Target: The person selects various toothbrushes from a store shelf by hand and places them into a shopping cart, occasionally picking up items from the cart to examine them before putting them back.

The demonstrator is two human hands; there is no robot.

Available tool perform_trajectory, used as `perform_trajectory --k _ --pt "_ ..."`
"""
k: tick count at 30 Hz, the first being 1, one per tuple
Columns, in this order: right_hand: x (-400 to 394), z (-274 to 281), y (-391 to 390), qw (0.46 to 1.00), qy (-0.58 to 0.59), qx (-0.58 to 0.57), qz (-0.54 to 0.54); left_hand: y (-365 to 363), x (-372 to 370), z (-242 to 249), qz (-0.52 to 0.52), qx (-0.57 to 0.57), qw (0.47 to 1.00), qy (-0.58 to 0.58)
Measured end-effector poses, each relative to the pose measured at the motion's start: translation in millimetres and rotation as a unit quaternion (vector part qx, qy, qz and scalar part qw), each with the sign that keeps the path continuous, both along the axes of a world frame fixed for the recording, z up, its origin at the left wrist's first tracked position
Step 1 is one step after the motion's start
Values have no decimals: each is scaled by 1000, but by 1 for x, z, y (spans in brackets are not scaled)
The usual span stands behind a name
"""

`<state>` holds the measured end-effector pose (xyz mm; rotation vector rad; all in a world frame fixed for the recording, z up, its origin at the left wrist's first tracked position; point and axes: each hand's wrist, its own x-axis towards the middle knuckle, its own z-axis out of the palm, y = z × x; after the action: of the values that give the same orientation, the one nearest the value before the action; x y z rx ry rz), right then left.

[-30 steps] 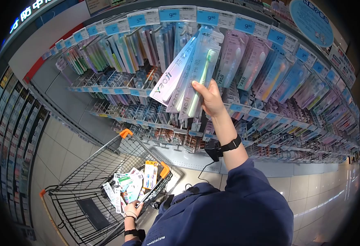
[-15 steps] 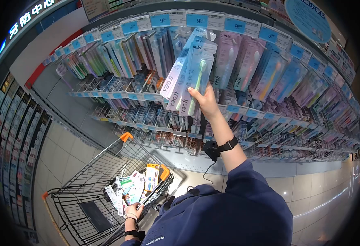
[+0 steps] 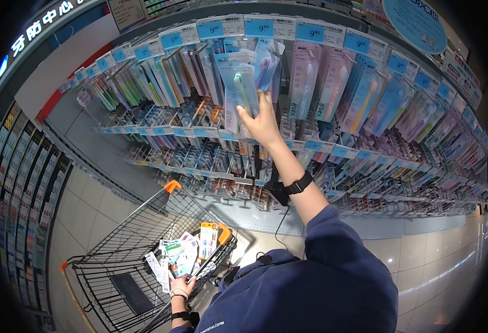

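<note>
My right hand [image 3: 262,121] is closed on toothbrush packs [image 3: 238,94] in front of the hanging rack. The front pack is clear, with a green-headed toothbrush inside, and my thumb presses on its lower edge. My fingertips reach a blue pack with a purple toothbrush [image 3: 264,64], which leans to the right just behind. Down at the lower left, my left hand [image 3: 183,284] is closed at the side rim of a black wire shopping cart [image 3: 130,233]. Several boxed and carded packages [image 3: 180,252] lie in the cart beside that hand.
Rows of hanging toothbrush packs [image 3: 327,83] run along the shelf to both sides, under blue price tags [image 3: 264,28]. Lower racks hold more small packs. A dark display stand [image 3: 19,222] is at the left. Tiled floor [image 3: 421,261] extends to the right.
My right hand has moved left with the fanned packs, which now stand more upright and closer together. The purple toothbrush pack now shows at my fingertips. The left hand stays at the cart.
</note>
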<state>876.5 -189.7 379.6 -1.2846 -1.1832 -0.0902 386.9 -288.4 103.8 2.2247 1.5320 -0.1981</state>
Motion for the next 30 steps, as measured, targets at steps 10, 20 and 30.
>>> perform_trajectory --k 10,20,30 --pt "-41 -22 -35 989 -68 16 -128 0 -3 -7 -4 12 1000 -1" --pt "-188 -101 -35 932 230 -145 241 2 1 -3 -14 10 1000 9" --pt "-252 -201 6 820 103 -413 383 -1 6 9 10 2 1000 -17"
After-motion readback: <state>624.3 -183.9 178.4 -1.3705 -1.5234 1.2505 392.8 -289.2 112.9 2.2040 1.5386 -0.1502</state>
